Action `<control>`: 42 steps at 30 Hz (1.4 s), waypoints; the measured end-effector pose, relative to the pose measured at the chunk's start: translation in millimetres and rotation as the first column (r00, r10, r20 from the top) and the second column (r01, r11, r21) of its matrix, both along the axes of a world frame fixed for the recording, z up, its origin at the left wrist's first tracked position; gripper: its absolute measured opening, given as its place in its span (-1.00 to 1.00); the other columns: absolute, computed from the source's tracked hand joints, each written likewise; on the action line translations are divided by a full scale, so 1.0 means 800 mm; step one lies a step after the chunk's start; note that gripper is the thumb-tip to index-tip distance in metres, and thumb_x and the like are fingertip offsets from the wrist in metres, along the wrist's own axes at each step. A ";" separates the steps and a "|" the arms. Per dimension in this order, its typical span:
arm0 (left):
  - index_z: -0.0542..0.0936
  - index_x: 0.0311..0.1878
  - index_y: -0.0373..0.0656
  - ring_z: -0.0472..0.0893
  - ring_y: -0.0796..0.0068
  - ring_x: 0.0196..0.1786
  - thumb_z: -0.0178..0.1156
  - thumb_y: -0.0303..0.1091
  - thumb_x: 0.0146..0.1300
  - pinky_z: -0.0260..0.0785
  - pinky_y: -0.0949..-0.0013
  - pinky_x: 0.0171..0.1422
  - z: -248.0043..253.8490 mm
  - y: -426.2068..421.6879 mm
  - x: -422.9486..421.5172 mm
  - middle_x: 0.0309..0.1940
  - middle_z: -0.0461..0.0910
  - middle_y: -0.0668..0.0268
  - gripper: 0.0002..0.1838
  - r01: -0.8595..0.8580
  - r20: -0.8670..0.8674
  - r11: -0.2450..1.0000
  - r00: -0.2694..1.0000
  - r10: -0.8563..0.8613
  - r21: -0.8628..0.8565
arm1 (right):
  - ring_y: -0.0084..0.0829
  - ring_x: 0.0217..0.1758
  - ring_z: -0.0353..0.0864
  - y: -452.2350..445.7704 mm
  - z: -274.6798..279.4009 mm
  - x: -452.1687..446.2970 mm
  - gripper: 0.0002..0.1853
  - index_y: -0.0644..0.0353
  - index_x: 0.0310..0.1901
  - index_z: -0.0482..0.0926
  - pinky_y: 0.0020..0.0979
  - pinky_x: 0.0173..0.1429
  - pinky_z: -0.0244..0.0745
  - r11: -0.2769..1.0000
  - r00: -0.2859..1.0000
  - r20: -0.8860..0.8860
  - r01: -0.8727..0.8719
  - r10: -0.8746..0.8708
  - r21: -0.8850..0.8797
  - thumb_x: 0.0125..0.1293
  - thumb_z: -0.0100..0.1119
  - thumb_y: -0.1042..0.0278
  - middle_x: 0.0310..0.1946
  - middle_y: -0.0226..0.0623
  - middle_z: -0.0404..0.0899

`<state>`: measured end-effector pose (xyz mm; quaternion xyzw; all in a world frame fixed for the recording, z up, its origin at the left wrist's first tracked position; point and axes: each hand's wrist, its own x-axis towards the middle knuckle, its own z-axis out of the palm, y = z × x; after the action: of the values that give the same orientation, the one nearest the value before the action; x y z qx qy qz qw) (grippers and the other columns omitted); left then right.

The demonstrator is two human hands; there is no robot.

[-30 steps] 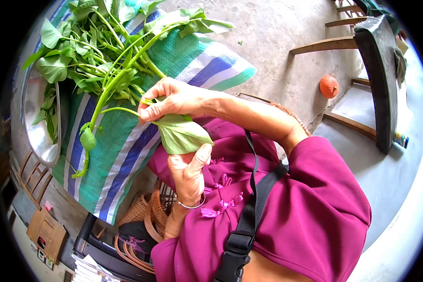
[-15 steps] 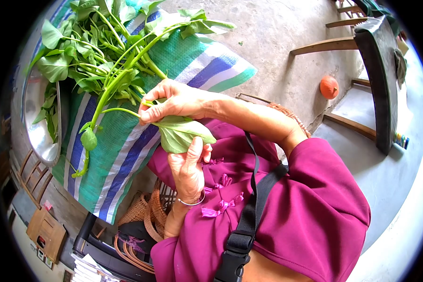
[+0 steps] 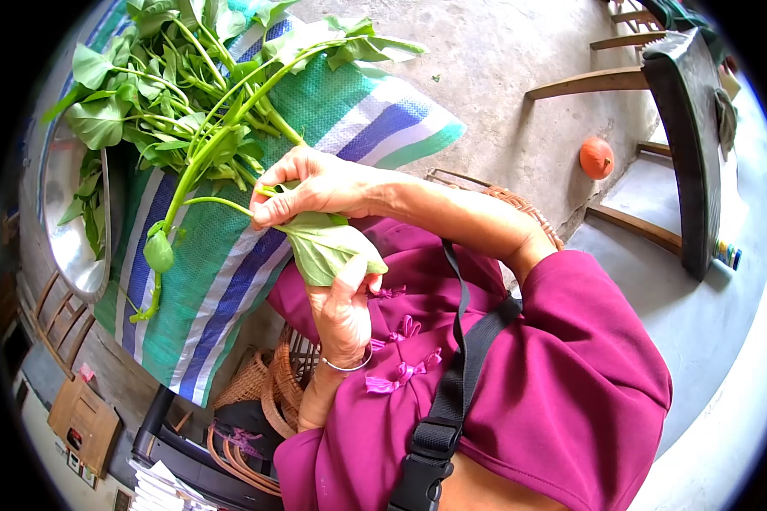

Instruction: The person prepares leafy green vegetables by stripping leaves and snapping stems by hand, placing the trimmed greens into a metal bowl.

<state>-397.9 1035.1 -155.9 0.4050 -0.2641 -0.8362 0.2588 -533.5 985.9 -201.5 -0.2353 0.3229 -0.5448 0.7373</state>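
Note:
My right hand (image 3: 311,183) is closed, its thumb and fingertips pinching the leaf stalk near the base of a broad green leaf (image 3: 322,243). Below it, my left hand (image 3: 343,315) holds the lower part of that leaf, thumb on top; some of its fingers are hidden behind. The stalk runs left to a thick green stem (image 3: 196,166) of a leafy bunch (image 3: 158,94). The bunch lies on a green, white and blue striped woven sack (image 3: 217,285). At the far left, a metal basin (image 3: 81,264) holds some leaves.
An orange-red round object (image 3: 596,157) is on the concrete floor (image 3: 486,68). At the right stands a dark seat with wooden legs (image 3: 682,145). Wicker baskets (image 3: 273,375) are beside my left forearm, and a wooden stool (image 3: 83,417) is at the lower left.
My left thumb has moved up and left over the leaf, and the leaf has tilted slightly. My right hand has barely moved and keeps its pinch.

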 end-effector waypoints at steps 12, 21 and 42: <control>0.51 -0.18 -0.28 0.47 0.55 -0.38 0.17 -0.50 0.14 0.26 0.52 -0.35 -0.006 -0.006 0.024 -0.36 0.54 0.26 -0.83 0.352 0.071 0.936 0.934 -0.351 -0.011 | -0.75 -0.48 0.41 0.000 0.006 -0.002 -0.77 0.23 -0.33 0.62 -0.65 -0.39 0.31 1.000 0.999 -0.032 -0.003 0.003 -0.022 0.12 0.33 0.24 -0.53 -0.55 0.52; 0.48 -0.20 -0.22 0.34 0.70 -0.52 0.16 -0.48 0.19 0.16 0.64 -0.49 0.008 -0.124 0.107 -0.46 0.45 0.38 -0.87 0.034 0.324 0.754 0.915 0.240 -0.656 | -0.73 -0.39 0.42 0.004 0.002 -0.008 -0.75 0.26 -0.34 0.61 -0.63 -0.26 0.34 1.000 0.997 -0.082 -0.004 0.002 -0.025 0.13 0.32 0.21 -0.48 -0.53 0.55; 0.55 -0.23 -0.26 0.43 0.24 -0.57 -0.01 -0.23 0.35 0.24 0.28 -0.46 0.004 -0.190 0.079 -0.56 0.52 0.08 -0.73 0.577 0.595 0.179 0.697 0.401 -0.797 | -0.66 -0.27 0.50 0.017 0.031 -0.034 -0.71 0.32 -0.23 0.58 -0.56 -0.09 0.38 0.976 0.873 -0.475 -0.185 0.108 -0.118 0.26 0.14 0.21 -0.43 -0.42 0.60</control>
<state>-334.8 882.8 -152.9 0.4077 -0.8346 -0.2497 0.2736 -560.4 999.2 -176.6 -0.4414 0.4268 -0.4389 0.6561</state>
